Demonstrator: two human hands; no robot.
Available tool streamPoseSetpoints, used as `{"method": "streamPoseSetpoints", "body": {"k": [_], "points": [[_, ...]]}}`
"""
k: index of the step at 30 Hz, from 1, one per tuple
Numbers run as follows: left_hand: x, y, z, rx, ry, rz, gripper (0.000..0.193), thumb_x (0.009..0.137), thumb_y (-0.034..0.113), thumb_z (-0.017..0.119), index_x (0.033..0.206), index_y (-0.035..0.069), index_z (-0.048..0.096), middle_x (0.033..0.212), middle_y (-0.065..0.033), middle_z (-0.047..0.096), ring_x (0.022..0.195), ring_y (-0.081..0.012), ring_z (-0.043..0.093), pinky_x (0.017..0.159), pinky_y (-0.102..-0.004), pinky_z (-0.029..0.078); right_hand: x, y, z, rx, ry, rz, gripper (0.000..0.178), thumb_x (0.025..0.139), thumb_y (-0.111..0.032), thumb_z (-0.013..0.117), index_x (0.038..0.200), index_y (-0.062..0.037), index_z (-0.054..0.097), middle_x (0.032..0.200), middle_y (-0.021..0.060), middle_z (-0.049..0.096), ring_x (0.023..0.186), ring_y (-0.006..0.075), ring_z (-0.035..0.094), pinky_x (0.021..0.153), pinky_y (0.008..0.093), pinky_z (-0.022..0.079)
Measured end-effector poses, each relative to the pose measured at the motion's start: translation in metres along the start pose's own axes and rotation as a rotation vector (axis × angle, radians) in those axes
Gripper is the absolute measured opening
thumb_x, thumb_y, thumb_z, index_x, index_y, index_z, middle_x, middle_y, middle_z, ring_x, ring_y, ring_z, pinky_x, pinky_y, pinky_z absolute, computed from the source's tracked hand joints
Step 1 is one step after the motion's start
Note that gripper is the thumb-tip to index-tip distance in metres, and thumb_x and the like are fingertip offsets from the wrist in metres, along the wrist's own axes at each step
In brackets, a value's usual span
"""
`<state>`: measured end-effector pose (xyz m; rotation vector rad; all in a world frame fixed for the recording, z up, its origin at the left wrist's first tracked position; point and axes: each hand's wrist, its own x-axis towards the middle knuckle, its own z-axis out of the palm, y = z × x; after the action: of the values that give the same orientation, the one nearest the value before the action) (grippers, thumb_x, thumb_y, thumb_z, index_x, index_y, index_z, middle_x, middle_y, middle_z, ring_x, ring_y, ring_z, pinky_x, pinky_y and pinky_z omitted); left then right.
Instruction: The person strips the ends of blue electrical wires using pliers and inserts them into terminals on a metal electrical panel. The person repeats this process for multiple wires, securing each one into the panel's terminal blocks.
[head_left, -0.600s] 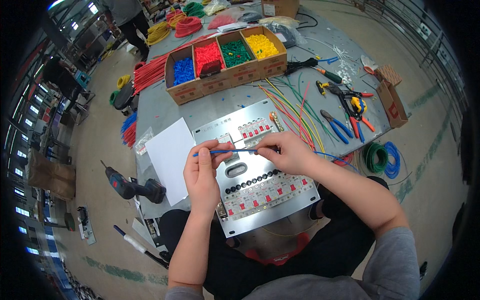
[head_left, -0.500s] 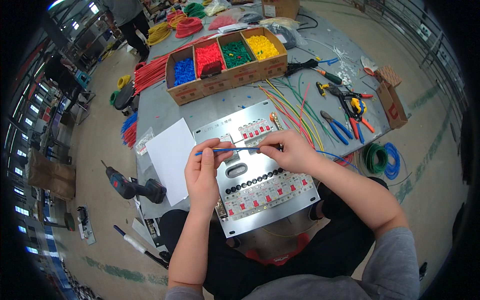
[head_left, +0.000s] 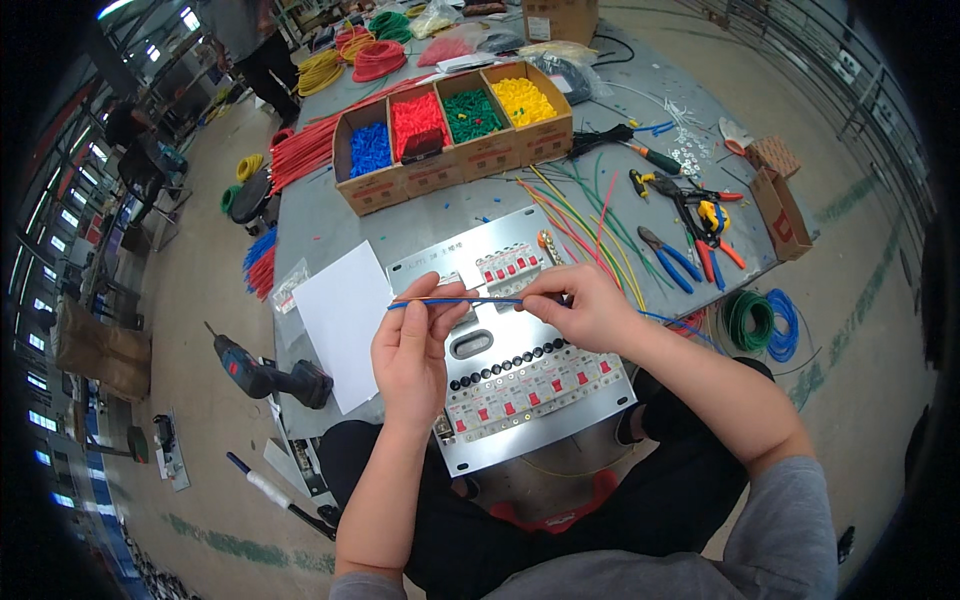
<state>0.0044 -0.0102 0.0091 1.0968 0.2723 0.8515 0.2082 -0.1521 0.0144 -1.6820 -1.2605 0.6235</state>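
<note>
A blue wire [head_left: 485, 299] runs level between my hands, with a thin yellow-orange wire [head_left: 428, 298] beside it at the left fingers. My left hand [head_left: 412, 350] is closed on the wires, thumb against fingers, their ends poking out to its left. With thumb and forefinger, my right hand [head_left: 580, 308] pinches the blue wire; its tail [head_left: 680, 328] trails off behind the wrist. Beneath both hands is a silver metal panel [head_left: 515, 332] bearing red-switched circuit breakers [head_left: 535, 398], a row of black round parts [head_left: 510, 366] and an oval cutout. The fingers partly cover the upper breakers.
Behind the panel, a divided cardboard box [head_left: 430, 182] holds blue, red, green and yellow caps. Loose wires [head_left: 590, 225], blue-handled pliers [head_left: 670, 262] and other hand tools lie right. White paper [head_left: 345, 325] and a cordless drill [head_left: 265, 372] are left. A person [head_left: 255, 50] stands far left.
My left hand has shifted slightly, and the yellow-orange wire shows more clearly above the blue one. The right hand keeps its pinch, almost in the same place.
</note>
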Motion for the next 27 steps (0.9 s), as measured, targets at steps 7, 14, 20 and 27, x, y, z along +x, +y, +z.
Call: {"method": "streamPoseSetpoints", "body": {"k": [7,14,20,27], "points": [[-0.01,0.0,0.004,0.206,0.089,0.117,0.036,0.115,0.019,0.053,0.132,-0.011,0.063,0.126,-0.0277,0.071,0.113,-0.0321,0.075,0.095,-0.0383,0.064,0.001,-0.004,0.007,0.169,-0.066,0.163,0.021,0.1,-0.016,0.074,0.112,0.0012,0.078,0.09,0.0079,0.077,0.081,0.013,0.072,0.075,0.0304,0.057],[-0.023,0.01,0.007,0.372,0.009,0.287,0.034,0.114,0.012,0.053,0.137,-0.011,0.062,0.124,-0.0256,0.074,0.103,-0.0281,0.077,0.088,-0.0371,0.064,-0.001,0.007,0.012,0.378,-0.058,0.12,0.021,0.107,-0.014,0.066,0.117,0.0032,0.074,0.096,0.0094,0.077,0.082,0.0135,0.071,0.074,0.0293,0.056],[-0.024,0.024,0.005,0.423,-0.013,0.368,0.034,0.111,0.004,0.055,0.14,-0.012,0.062,0.123,-0.0242,0.075,0.092,-0.0172,0.076,0.081,-0.0288,0.063,-0.006,0.024,0.016,0.386,-0.021,0.032,0.022,0.109,-0.019,0.065,0.117,0.0006,0.071,0.096,0.0088,0.076,0.088,0.016,0.07,0.079,0.0305,0.055],[-0.022,0.025,-0.003,0.407,0.004,0.445,0.031,0.11,0.003,0.056,0.136,-0.012,0.065,0.121,-0.0217,0.074,0.094,-0.017,0.075,0.08,-0.0289,0.063,0.01,0.029,-0.001,0.32,0.153,0.044,0.021,0.11,-0.019,0.062,0.112,0.0,0.071,0.101,0.0053,0.073,0.089,0.0143,0.067,0.083,0.03,0.053]]}}
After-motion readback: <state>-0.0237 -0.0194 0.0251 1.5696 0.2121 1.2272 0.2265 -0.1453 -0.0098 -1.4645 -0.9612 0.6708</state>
